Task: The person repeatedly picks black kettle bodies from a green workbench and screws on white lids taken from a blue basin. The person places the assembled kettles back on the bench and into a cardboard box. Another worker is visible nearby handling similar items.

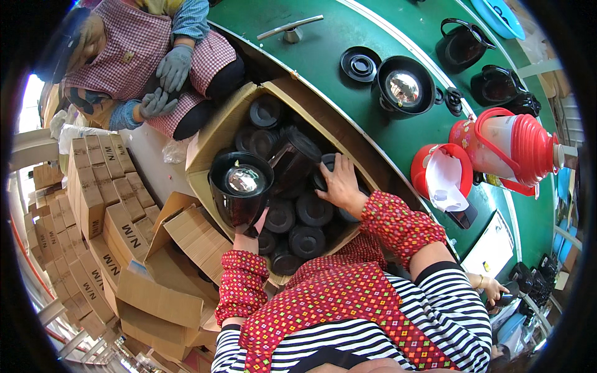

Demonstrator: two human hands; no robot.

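My left hand (258, 222) grips the lower side of a black thermos jug body (217, 198), which is tilted mouth-up above an open cardboard box (200, 140). A silvery rounded liner (242, 179) shines inside the jug body. My right hand (343, 185) reaches into the box with its thumb and fingers around the edge of a black round part (319, 181), partly hidden by the hand. Another dark jug-like body (293, 158) lies between my hands, on several black round parts (307, 241) in the box.
A green workbench (311, 46) carries a black jug body (403, 87), a black round lid (360, 64), a red-and-white thermos (507, 149) and a phone (463, 216). Stacked cartons (102, 186) and an open carton (155, 292) stand left. A gloved co-worker (134, 56) sits across; another person's hand (493, 289) shows right.
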